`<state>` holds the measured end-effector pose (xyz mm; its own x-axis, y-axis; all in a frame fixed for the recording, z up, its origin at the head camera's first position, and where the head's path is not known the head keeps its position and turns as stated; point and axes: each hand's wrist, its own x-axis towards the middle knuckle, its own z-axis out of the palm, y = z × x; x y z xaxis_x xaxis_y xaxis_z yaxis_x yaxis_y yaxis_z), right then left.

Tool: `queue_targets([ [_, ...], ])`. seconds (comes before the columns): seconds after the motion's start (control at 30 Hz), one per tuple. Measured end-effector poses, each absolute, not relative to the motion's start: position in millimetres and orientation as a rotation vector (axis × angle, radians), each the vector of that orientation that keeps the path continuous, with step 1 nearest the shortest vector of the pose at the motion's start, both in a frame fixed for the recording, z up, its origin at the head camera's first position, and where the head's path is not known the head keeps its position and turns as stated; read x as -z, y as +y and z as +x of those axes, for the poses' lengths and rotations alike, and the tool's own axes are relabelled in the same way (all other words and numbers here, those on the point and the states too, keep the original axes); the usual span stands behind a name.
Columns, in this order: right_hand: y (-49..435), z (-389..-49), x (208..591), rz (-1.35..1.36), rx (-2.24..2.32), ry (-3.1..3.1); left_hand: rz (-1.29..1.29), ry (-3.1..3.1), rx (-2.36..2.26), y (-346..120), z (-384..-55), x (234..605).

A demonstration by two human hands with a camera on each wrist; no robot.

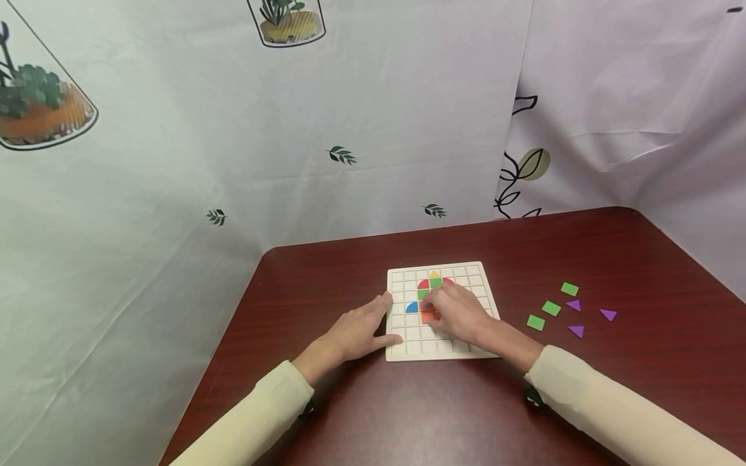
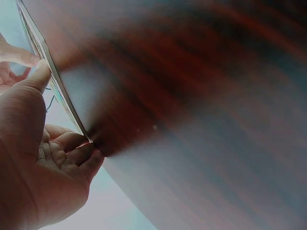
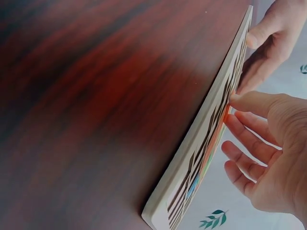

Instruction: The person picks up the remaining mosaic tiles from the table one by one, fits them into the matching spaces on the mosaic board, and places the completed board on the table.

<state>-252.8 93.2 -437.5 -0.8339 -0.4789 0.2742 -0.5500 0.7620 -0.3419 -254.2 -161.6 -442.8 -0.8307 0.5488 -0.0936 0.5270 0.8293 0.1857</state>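
Observation:
A white gridded board [image 1: 410, 349] lies on the table with coloured tiles in its cells. My left hand [image 1: 358, 329] rests at the board's left edge, fingers extended along the side and thumb on the lower left corner. Over the middle of the board, my right hand [image 1: 460, 314] pinches an orange square tile [image 1: 428, 318] between thumb and index finger, right at the grid. Around it sit a blue quarter-circle [image 1: 412, 307], green squares [image 1: 436, 283], red quarter-circles [image 1: 423, 284] and a yellow triangle [image 1: 434, 274]. The right hand hides some cells.
Right of the board lie three loose green squares [image 1: 551, 308] and three purple triangles [image 1: 576, 331]. The dark red-brown table [image 1: 408, 408] ends at a printed white curtain [image 1: 379, 194] at the back and sides.

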Motion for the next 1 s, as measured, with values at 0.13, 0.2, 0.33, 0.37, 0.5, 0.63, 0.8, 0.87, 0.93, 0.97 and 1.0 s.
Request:
queue_targets([
  [0.13,93.3,-252.9,437.8,0.827,-0.622,-2.774,0.849,2.867,-0.226,-161.6,-254.5,443.1],
  [0.2,93.3,-252.8,437.9,0.827,-0.620,-2.772,0.847,2.866,-0.221,-161.5,-254.6,443.4],
  [0.33,93.3,-252.4,438.4,0.827,-0.612,-2.767,0.844,2.865,-0.219,-161.4,-254.8,443.6],
  [0.37,93.3,-252.4,438.5,0.828,-0.611,-2.764,0.844,2.865,-0.219,-161.4,-254.8,443.7],
  [0.5,93.5,-252.2,439.2,0.833,-0.618,-2.755,0.843,2.864,-0.220,-161.5,-254.9,443.8],
  [0.63,93.4,-251.9,439.9,0.831,-0.634,-2.752,0.842,2.862,-0.218,-161.6,-254.9,443.8],
  [0.8,91.7,-251.9,440.2,0.825,-0.644,-2.757,0.837,2.860,-0.217,-161.5,-255.2,443.7],
  [0.87,91.1,-251.9,440.2,0.822,-0.642,-2.758,0.836,2.860,-0.217,-161.5,-255.2,443.5],
  [0.93,90.8,-251.8,440.0,0.821,-0.642,-2.758,0.835,2.860,-0.217,-161.5,-255.2,443.4],
  [0.97,90.8,-251.7,439.9,0.820,-0.644,-2.758,0.835,2.861,-0.217,-161.6,-255.2,443.3],
  [1.0,90.8,-251.5,439.6,0.820,-0.644,-2.757,0.835,2.860,-0.217,-161.6,-255.1,443.2],
])
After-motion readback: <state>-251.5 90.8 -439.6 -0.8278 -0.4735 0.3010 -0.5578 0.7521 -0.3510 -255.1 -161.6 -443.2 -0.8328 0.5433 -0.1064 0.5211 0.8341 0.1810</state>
